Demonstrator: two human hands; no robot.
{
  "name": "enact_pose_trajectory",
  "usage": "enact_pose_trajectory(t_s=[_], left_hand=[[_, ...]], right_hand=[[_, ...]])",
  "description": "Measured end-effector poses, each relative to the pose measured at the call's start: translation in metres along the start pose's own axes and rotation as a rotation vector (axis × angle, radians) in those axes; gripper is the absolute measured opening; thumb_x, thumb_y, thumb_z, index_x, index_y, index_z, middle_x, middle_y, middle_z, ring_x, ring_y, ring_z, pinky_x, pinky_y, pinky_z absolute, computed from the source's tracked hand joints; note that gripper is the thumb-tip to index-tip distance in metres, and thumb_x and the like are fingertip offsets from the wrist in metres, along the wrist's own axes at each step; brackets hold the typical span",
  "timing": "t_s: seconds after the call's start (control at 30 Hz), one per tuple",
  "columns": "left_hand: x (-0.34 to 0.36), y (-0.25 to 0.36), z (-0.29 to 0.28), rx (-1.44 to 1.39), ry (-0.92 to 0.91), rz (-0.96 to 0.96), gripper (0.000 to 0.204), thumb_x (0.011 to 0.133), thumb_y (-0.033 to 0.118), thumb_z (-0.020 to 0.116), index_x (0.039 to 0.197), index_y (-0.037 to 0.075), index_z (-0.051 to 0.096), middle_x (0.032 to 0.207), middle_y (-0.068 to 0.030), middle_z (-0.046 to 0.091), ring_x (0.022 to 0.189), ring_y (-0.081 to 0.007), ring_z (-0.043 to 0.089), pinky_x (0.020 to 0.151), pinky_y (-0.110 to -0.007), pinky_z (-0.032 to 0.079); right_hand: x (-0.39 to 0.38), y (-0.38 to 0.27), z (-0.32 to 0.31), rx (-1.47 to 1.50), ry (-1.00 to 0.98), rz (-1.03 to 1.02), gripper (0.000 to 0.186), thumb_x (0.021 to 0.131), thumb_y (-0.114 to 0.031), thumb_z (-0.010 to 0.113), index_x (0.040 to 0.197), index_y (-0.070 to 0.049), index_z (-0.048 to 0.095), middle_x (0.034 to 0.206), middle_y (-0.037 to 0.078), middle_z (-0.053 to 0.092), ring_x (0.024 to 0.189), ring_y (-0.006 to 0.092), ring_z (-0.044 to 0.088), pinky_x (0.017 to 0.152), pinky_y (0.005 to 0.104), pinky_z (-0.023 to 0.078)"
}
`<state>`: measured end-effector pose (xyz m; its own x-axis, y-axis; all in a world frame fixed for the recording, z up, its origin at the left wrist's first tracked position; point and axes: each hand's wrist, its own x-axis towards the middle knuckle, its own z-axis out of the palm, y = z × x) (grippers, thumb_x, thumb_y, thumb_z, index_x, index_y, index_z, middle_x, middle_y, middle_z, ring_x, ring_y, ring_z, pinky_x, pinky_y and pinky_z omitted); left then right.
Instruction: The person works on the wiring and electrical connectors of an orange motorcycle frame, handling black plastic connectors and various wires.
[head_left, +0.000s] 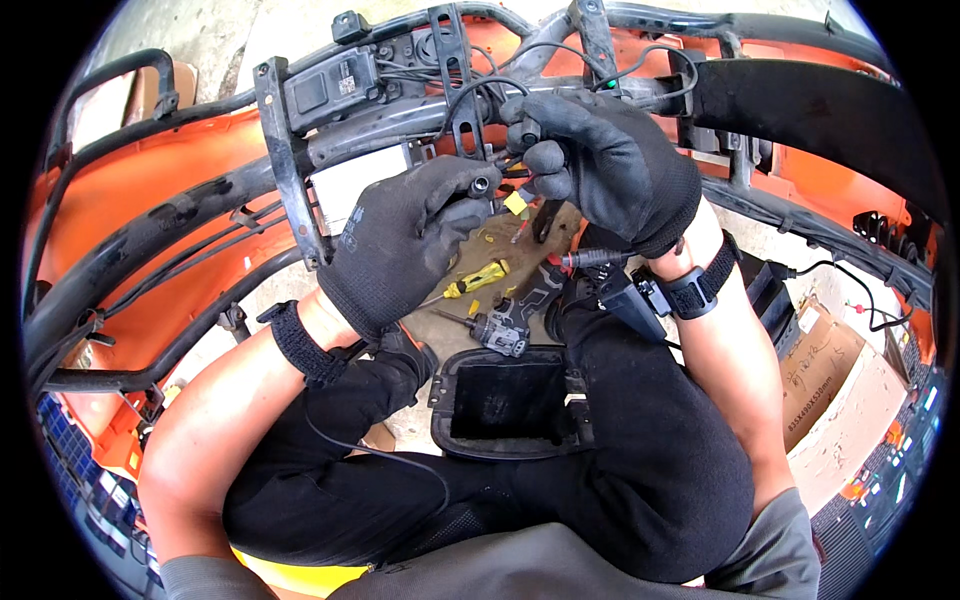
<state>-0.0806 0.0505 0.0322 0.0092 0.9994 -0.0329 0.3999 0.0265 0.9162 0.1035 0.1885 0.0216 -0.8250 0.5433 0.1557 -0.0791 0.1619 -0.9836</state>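
Note:
Both my hands wear black gloves and are raised in front of the black tube frame (pixel 400 133). My left hand (pixel 400 235) is closed on a round black cable connector (pixel 480 186), its circular end showing past the fingertips. Just to the right, my right hand (pixel 625 165) pinches a dark cable plug (pixel 524 133) between thumb and fingers. A thin black cable (pixel 478 86) arches down toward that plug. The two connector ends are apart. Close below the fingers hangs a yellow tag or connector (pixel 516 203).
On the floor lie a yellow screwdriver (pixel 477 280) and a grey cordless drill (pixel 510 315). A black tray (pixel 448 410) sits between my legs. A flat black control box (pixel 335 90) is on the frame, orange panels (pixel 190 170) surround it, and a cardboard box (pixel 825 390) stands right.

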Motion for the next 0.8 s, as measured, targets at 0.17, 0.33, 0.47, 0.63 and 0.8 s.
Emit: enact_pose_trajectory(t_s=[0.17,0.33,0.47,0.63,0.8], left_hand=[[0.001,0.000,0.000,-0.017,0.011,-0.012,0.026,0.090,0.007,0.062,0.115,0.001,0.063,0.100,-0.0169,0.069,0.090,-0.0282,0.069,0.081,-0.034,0.053],[0.002,0.001,-0.003,0.020,-0.019,-0.042,0.026,0.093,0.013,0.061,0.116,0.001,0.064,0.101,-0.0102,0.068,0.091,-0.0160,0.063,0.084,-0.031,0.050],[0.003,-0.002,-0.002,0.030,-0.017,0.000,0.027,0.093,0.013,0.062,0.117,0.000,0.064,0.102,-0.0105,0.068,0.091,-0.0154,0.062,0.083,-0.031,0.050],[0.003,0.000,-0.004,0.012,-0.045,-0.061,0.029,0.093,0.012,0.062,0.119,0.000,0.063,0.103,-0.0099,0.068,0.091,-0.0140,0.062,0.082,-0.029,0.050],[0.002,0.002,-0.002,-0.022,-0.022,-0.075,0.029,0.091,0.009,0.063,0.119,0.000,0.062,0.103,-0.0092,0.068,0.091,-0.0130,0.061,0.082,-0.029,0.050]], right_hand=[[0.002,0.002,-0.002,-0.173,-0.014,-0.072,0.025,0.093,-0.002,0.056,0.117,0.004,0.060,0.089,0.006,0.064,0.073,0.0109,0.062,0.065,0.0239,0.055],[0.001,0.005,0.000,0.711,0.060,0.442,0.025,0.098,-0.011,0.054,0.116,0.004,0.061,0.092,0.008,0.064,0.077,0.0120,0.063,0.067,0.0253,0.056],[0.001,0.011,-0.002,0.949,0.022,0.475,0.027,0.099,-0.016,0.053,0.117,0.004,0.060,0.094,0.009,0.064,0.078,0.0127,0.065,0.069,0.0257,0.056],[-0.001,0.000,0.004,0.710,0.066,0.440,0.028,0.099,-0.020,0.056,0.111,0.004,0.061,0.094,0.010,0.066,0.079,0.0138,0.067,0.070,0.0252,0.057],[0.003,-0.004,0.004,0.663,0.026,0.514,0.026,0.097,-0.022,0.060,0.106,0.003,0.062,0.092,0.010,0.068,0.078,0.0142,0.068,0.071,0.0246,0.057]])
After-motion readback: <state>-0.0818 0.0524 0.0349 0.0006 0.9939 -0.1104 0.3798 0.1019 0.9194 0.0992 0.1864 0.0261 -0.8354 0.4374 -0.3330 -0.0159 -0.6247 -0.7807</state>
